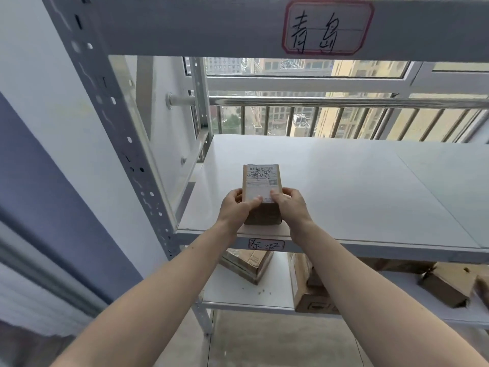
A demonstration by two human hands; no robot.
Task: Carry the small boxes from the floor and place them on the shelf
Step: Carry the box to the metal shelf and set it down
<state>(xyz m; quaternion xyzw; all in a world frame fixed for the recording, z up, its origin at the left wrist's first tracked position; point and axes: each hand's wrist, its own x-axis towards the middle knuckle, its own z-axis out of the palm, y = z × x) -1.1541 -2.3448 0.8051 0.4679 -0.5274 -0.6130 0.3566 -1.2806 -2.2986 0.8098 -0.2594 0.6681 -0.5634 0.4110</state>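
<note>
A small brown cardboard box (261, 181) with a white shipping label and handwriting on top rests on the white middle shelf board (357, 186), close to its front edge. My left hand (234, 206) grips the box's left side, thumb on top. My right hand (289, 205) grips its right side in the same way. Both forearms reach in from below.
The grey metal shelf upright (116, 123) stands at left, beside a wall. The lower shelf (238, 292) holds several cardboard boxes (247, 263). A labelled beam (328, 27) runs overhead. Behind the shelf are a steel rail (344, 102) and a window.
</note>
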